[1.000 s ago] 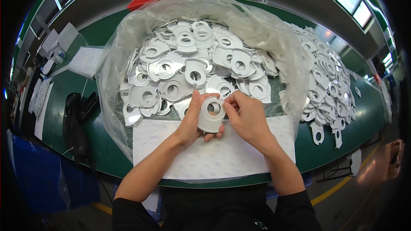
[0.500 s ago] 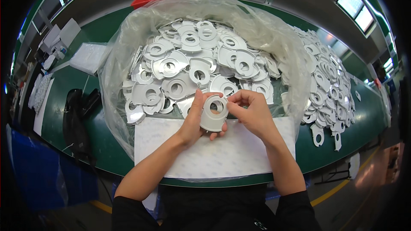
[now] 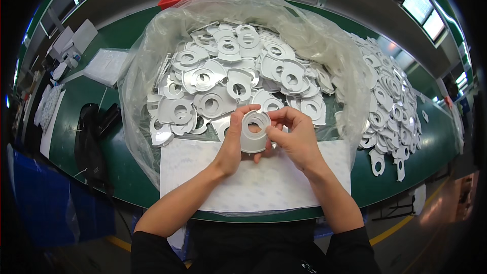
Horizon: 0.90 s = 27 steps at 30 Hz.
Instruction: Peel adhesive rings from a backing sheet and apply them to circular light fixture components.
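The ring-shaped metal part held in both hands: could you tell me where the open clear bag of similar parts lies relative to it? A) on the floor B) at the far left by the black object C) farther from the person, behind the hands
C: the ring-shaped part, pinched between left hand and right hand, sits nearer the person than the clear bag of parts, which spreads out just beyond the hands.

Two hands (image 3: 264,142) are sharing one ring-shaped part (image 3: 253,133), while seemingly dozens more are filling one plastic bag (image 3: 137,86).
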Available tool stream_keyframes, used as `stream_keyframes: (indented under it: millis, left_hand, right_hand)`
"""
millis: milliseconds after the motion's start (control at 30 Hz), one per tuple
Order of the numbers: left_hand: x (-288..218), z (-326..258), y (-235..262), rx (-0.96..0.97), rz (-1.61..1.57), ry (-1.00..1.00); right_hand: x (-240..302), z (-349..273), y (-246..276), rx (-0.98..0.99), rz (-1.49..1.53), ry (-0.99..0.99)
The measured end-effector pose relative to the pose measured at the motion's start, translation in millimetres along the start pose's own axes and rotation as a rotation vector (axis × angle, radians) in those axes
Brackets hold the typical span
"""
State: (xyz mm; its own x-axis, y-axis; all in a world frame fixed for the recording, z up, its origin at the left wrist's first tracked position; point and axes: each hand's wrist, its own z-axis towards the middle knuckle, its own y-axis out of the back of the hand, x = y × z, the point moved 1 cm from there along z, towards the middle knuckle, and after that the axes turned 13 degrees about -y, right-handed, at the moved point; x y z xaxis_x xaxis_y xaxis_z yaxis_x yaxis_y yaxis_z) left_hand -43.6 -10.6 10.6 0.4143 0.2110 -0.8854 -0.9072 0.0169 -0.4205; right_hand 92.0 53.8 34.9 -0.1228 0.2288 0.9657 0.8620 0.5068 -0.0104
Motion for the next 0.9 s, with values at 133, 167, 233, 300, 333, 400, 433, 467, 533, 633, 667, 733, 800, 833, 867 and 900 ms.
stream_keyframes:
  millis: [133,167,233,300,333,400,433,467,533,633,667,733,800,833,867,900]
  left_hand:
    - [1,0,0,-0.004,0.022,-0.037]
    - [2,0,1,-0.005,0.029,-0.042]
    - [1,-2,0,-0.012,0.039,-0.027]
    - [0,-2,0,-0.017,0.049,-0.012]
    - [0,-2,1,-0.011,0.080,0.016]
    - [0,-1,1,-0.004,0.110,0.045]
    - [1,0,2,-0.028,0.083,0.052]
    - [1,1,3,-0.052,0.056,0.060]
    - [-3,3,4,-0.043,-0.003,0.090]
    - [-7,3,9,-0.002,-0.084,0.160]
    - [-9,2,12,0.033,-0.107,0.201]
    - [-19,2,6,0.084,-0.091,0.219]
    - [-26,-1,9,0.081,-0.110,0.144]
    - [-33,3,15,0.129,0.061,0.024]
    - [-42,7,23,0.175,0.233,-0.093]
    - [-53,7,32,0.074,0.522,-0.217]
  right_hand:
    - [-5,0,-3,0.029,0.060,-0.019]
    - [-6,0,-6,0.030,0.060,-0.018]
    - [-7,-2,-11,0.015,0.053,0.036]
    - [-7,-6,-16,-0.014,0.036,0.041]
    - [-7,-7,-17,-0.043,0.018,0.045]
    - [-12,-3,-15,-0.061,-0.045,0.074]
    - [-12,-2,-15,-0.077,-0.109,0.103]
    - [-9,-3,-14,-0.079,-0.109,0.105]
    - [-1,-7,-12,-0.033,-0.043,-0.006]
    - [5,0,-1,-0.005,-0.051,-0.007]
    - [3,2,1,0.008,-0.052,-0.004]
    - [-1,5,9,-0.034,-0.090,0.020]
    - [11,2,18,-0.028,-0.032,-0.062]
    - [15,2,31,-0.074,-0.059,-0.044]
    - [21,2,42,-0.169,0.086,0.024]
    - [25,2,55,-0.264,0.231,0.090]
